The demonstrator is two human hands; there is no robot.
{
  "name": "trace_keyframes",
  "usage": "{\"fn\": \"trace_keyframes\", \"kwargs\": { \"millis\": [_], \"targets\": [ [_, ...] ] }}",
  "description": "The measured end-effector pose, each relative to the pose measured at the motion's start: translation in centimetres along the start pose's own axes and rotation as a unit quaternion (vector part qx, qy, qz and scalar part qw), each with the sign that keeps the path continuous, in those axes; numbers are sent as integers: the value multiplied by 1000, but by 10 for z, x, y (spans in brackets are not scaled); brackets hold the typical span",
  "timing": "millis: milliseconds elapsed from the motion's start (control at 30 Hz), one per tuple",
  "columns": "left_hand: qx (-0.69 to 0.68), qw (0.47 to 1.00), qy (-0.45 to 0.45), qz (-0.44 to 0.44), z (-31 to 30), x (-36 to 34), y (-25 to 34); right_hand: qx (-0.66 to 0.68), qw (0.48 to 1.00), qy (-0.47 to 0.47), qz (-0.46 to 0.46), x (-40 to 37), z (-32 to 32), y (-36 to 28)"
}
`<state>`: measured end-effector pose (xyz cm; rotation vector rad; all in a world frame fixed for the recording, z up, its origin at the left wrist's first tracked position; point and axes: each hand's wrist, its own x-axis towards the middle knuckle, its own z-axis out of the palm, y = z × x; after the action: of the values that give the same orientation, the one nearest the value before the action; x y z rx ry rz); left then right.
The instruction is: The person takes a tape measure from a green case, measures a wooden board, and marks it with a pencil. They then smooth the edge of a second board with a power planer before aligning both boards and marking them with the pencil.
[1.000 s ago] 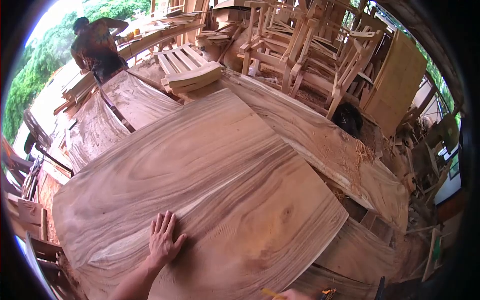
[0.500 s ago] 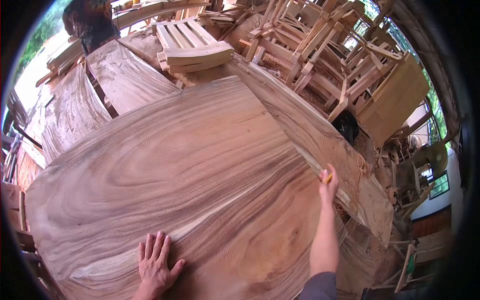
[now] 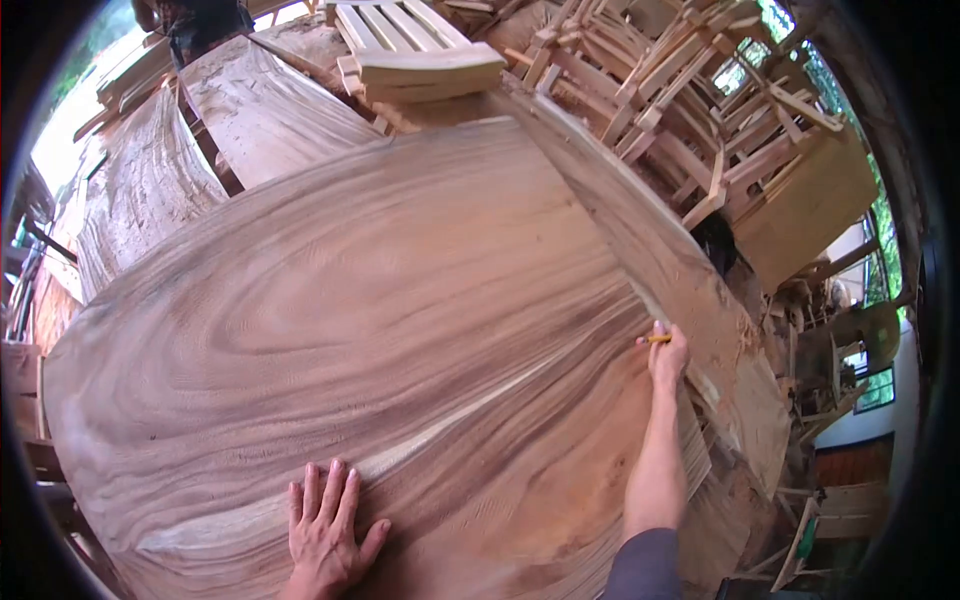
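Observation:
A broad wooden slab point(image 3: 400, 290) with dark, swirling grain and a pale streak fills the middle of the view. Flat on its near part rests my left hand point(image 3: 328, 535), fingers spread and thumb out to the side. My right hand point(image 3: 670, 358), arm stretched forward, is at the slab's right edge. Between its fingers is a short yellow pencil point(image 3: 658, 340), lying roughly sideways across the fingertips.
Another plank point(image 3: 690, 300) with wood shavings lies beyond the right edge. Rough slabs point(image 3: 270, 110) and a slatted wooden piece point(image 3: 425, 65) lie at the back. Chair frames point(image 3: 680, 110) are piled at the upper right. A person point(image 3: 205, 25) stands at the far left.
The view has shifted, so the background sits higher and further right. My right hand has turned at the slab's edge, and the pencil now points more sideways. My left hand stays flat.

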<state>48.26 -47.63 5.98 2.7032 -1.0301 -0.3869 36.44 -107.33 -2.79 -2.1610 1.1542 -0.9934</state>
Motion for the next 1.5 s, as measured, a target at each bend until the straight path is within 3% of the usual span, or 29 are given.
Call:
{"fn": "trace_keyframes", "kwargs": {
  "millis": [33, 100, 167, 200, 267, 367, 467, 567, 667, 733, 833, 900, 967, 1067, 1100, 1133, 1200, 1233, 1267, 1300, 1367, 1467, 1500],
  "targets": [
    [3, 1000, -3, 1, -2, 2, 2, -178, 982, 4, -65, -4, -9, -20],
    [-6, 1000, -13, 2, -10, 1, 2, -92, 995, 18, -18, -5, -11, 2],
    [-26, 1000, -16, -6, -13, 4, 6, -208, 976, 49, -47, -13, -4, -36],
    [-23, 1000, -13, -9, -12, 7, 9, -129, 990, 54, -13, -5, 5, 1],
    [-14, 1000, -20, -11, -13, 5, 9, -208, 977, 14, -33, -16, -10, -51],
    [-12, 1000, -22, -9, -13, 2, 12, -219, 975, 26, -6, -19, -9, -47],
    [-1, 1000, -16, -24, -10, -3, 13, -164, 984, 54, -52, -24, -2, -43],
    [-11, 1000, 6, -23, -8, -3, 11, -98, 995, -8, -25, -58, 11, -80],
    [-41, 998, 37, -26, -2, -5, 10, -109, 976, -42, -181, -120, 42, -132],
    [-59, 995, 65, -45, 2, 2, 22, 26, 989, -97, -105, -153, 70, -164],
    [-109, 989, 99, -24, 6, 24, 46, 96, 978, -169, -82, -215, 100, -254],
    [-109, 986, 129, -9, 12, 30, 47, 108, 973, -166, -117, -249, 115, -321],
    [-161, 975, 152, 0, 22, 25, 41, 190, 969, -142, -73, -259, 139, -318],
    [-208, 964, 150, 70, 12, 28, 13, 239, 951, -189, -45, -260, 146, -307],
    [-305, 933, 177, 74, 12, 36, -4, 292, 937, -186, -30, -257, 153, -290],
    [-317, 929, 186, 49, -3, 52, -26, 346, 920, -183, -15, -257, 160, -281],
    [-171, 933, 316, 32, -40, 97, -80, 287, 935, -200, -51, -261, 152, -298],
    [-153, 952, 265, -10, -50, 129, -110, 298, 929, -212, -48, -262, 150, -302],
    [-88, 934, 344, -32, -53, 164, -137, 298, 930, -209, -57, -261, 152, -298],
    [-75, 924, 367, -72, -52, 203, -165, 278, 934, -213, -75, -260, 153, -295],
    [-85, 929, 338, -125, -71, 241, -205, 261, 935, -216, -101, -259, 153, -293],
    [-133, 951, 233, -155, -106, 248, -206, 258, 935, -216, -110, -261, 152, -299],
    [-117, 949, 247, -156, -108, 255, -211, 246, 939, -215, -108, -262, 150, -302]
  ]
}}
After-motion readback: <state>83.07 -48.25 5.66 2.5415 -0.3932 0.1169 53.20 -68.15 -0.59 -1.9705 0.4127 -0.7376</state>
